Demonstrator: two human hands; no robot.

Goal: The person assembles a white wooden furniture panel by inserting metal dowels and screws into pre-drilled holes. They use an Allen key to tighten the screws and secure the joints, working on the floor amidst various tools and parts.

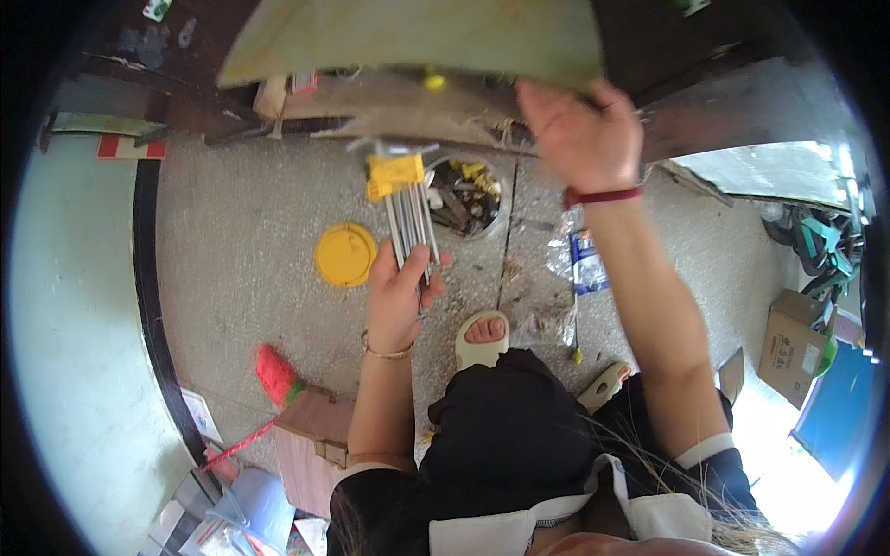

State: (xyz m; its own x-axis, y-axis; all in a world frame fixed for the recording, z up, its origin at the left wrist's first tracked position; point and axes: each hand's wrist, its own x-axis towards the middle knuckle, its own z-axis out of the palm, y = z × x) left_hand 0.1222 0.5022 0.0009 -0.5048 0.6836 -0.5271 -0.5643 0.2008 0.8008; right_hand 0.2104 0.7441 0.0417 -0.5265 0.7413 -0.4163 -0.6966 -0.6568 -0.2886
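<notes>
My left hand [399, 296] is closed round a hex key set [408, 218], a bunch of slim metal rods in a yellow plastic holder. Its top end is smeared by motion. Beyond it on the floor stands a round clear tub [503, 199] packed with small dark and yellow hardware pieces. A round yellow lid [346, 255] lies left of the hex keys. Farther off, my right hand [593, 139] is raised, palm showing, at the lower edge of a pale marbled panel [417, 37]. Its thumb is apart and the fingertips are partly hidden there; I see nothing in the palm.
Dark wooden furniture [742, 83] flanks the panel. Clear plastic packaging [547, 320] and a blue-and-white packet [589, 262] lie on the speckled floor. A pinkish wooden box [311, 454] stands near left, beside a red strawberry-like item [275, 373]. Cardboard boxes [791, 347] stand at right.
</notes>
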